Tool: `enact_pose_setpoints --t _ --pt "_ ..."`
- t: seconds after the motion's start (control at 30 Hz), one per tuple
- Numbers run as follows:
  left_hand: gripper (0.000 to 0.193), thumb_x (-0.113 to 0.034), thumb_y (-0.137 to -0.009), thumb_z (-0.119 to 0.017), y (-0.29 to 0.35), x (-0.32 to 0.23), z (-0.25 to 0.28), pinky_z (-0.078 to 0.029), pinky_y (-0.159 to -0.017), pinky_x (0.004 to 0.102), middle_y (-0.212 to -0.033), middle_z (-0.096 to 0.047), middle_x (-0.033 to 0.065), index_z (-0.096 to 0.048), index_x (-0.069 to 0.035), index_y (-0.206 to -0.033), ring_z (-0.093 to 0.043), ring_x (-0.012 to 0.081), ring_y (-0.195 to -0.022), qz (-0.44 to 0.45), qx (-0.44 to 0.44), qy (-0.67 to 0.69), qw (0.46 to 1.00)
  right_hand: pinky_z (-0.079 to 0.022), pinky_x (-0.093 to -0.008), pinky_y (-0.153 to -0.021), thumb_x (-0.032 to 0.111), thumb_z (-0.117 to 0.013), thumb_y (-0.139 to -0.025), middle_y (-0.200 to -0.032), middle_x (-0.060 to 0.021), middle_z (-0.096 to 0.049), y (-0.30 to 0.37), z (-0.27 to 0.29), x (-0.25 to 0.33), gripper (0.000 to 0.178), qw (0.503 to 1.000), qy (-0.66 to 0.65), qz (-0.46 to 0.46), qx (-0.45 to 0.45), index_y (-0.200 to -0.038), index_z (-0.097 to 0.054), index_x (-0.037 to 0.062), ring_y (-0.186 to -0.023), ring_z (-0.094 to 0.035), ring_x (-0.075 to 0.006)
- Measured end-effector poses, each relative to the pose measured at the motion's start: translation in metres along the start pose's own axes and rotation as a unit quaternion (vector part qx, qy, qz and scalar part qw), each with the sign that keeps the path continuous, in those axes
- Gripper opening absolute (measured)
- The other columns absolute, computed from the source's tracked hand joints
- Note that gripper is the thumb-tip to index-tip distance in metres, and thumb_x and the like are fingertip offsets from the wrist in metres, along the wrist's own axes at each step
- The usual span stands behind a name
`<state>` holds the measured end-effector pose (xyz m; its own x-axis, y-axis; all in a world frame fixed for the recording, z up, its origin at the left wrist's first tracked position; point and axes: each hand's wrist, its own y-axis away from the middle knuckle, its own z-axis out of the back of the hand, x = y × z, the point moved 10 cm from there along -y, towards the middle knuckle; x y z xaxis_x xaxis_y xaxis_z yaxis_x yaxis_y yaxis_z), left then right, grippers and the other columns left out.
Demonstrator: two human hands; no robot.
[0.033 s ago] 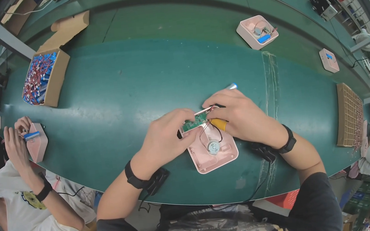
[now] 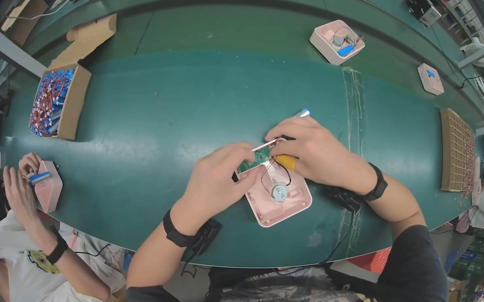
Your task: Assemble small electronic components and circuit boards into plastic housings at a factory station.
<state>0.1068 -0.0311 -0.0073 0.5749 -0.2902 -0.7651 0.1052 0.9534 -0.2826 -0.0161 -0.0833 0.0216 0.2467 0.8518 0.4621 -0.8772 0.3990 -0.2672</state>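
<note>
A pale pink plastic housing [image 2: 298,203] lies open in front of me, with a round silver part like a small speaker or motor [image 2: 279,192] and thin wires inside. My left hand [image 2: 215,176] is closed on a green circuit board [image 2: 262,154], tilted at the housing's far edge. Bent fingers of my right hand [image 2: 315,147] are closed at the board's right end, beside thin wires; what they pinch is hidden. A yellow piece [image 2: 286,162] shows by the right thumb. Past the right knuckles pokes the end of a blue cylinder [image 2: 304,113], mostly covered by the hand.
A cardboard box [image 2: 81,89] of blue wired cylinders stands at the far left. Two more pink housings [image 2: 326,48] sit at the far right, near a divided cardboard tray [image 2: 453,151]. At left a co-worker [image 2: 39,239] handles another pink housing [image 2: 49,191]. Dark objects lie beside my wrists.
My left fingers have shifted very slightly on the circuit board. Otherwise nothing visibly differs.
</note>
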Motion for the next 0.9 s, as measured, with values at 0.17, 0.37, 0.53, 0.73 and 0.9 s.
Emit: enact_pose_setpoints --t 0.17,0.37,0.53,0.73,0.9 --pt "0.014 -0.011 -0.082 -0.081 0.002 -0.013 0.001 -0.058 -0.062 0.031 -0.106 -0.075 0.0101 -0.077 -0.006 -0.095 -0.072 0.0214 -0.074 -0.07 -0.023 -0.051 0.996 -0.05 -0.0395 -0.092 0.007 -0.077 -0.081 -0.112 -0.007 -0.07 0.001 0.0 -0.005 0.011 0.999 -0.011 -0.044 -0.001 -0.092 -0.077 0.0036 -0.103 -0.065 -0.0268" --pt "0.008 -0.011 -0.082 -0.079 0.003 -0.021 0.001 -0.058 -0.063 0.0327 -0.104 -0.074 0.0088 -0.078 -0.006 -0.09 -0.071 0.0222 -0.073 -0.074 -0.029 -0.105 0.991 -0.051 -0.0401 -0.093 0.007 -0.077 -0.081 -0.112 -0.0077 -0.071 0.002 0.0 -0.005 0.012 0.999 -0.009 -0.04 -0.004 -0.092 -0.077 0.003 -0.103 -0.065 -0.0281" --pt "0.009 -0.01 -0.082 -0.078 0.003 -0.02 -0.001 -0.058 -0.065 0.0336 -0.101 -0.073 0.0079 -0.077 -0.006 -0.09 -0.07 0.0225 -0.076 -0.079 -0.028 -0.108 0.991 -0.051 -0.0403 -0.093 0.007 -0.077 -0.082 -0.113 -0.0081 -0.07 0.002 -0.001 -0.006 0.012 0.999 -0.019 -0.046 0.005 -0.093 -0.077 0.003 -0.104 -0.065 -0.0285" --pt "0.009 -0.01 -0.081 -0.078 0.002 -0.015 0.0 -0.058 -0.067 0.0347 -0.1 -0.073 0.0084 -0.076 -0.005 -0.089 -0.07 0.0249 -0.078 -0.067 -0.028 -0.103 0.992 -0.051 -0.0415 -0.094 0.008 -0.077 -0.083 -0.115 -0.009 -0.07 -0.008 0.016 -0.013 0.022 0.999 -0.02 -0.027 -0.018 -0.104 -0.075 0.0041 -0.107 -0.065 -0.0312" --pt "0.009 -0.01 -0.082 -0.078 0.0 -0.009 0.008 -0.056 -0.066 0.0359 -0.097 -0.071 0.0088 -0.075 -0.004 -0.088 -0.068 0.0264 -0.077 -0.052 -0.048 -0.11 0.991 -0.05 -0.0439 -0.094 0.01 -0.077 -0.084 -0.113 -0.0104 -0.07 -0.006 0.026 -0.033 0.024 0.995 0.093 -0.02 -0.006 -0.107 -0.071 0.0036 -0.107 -0.064 -0.0337"
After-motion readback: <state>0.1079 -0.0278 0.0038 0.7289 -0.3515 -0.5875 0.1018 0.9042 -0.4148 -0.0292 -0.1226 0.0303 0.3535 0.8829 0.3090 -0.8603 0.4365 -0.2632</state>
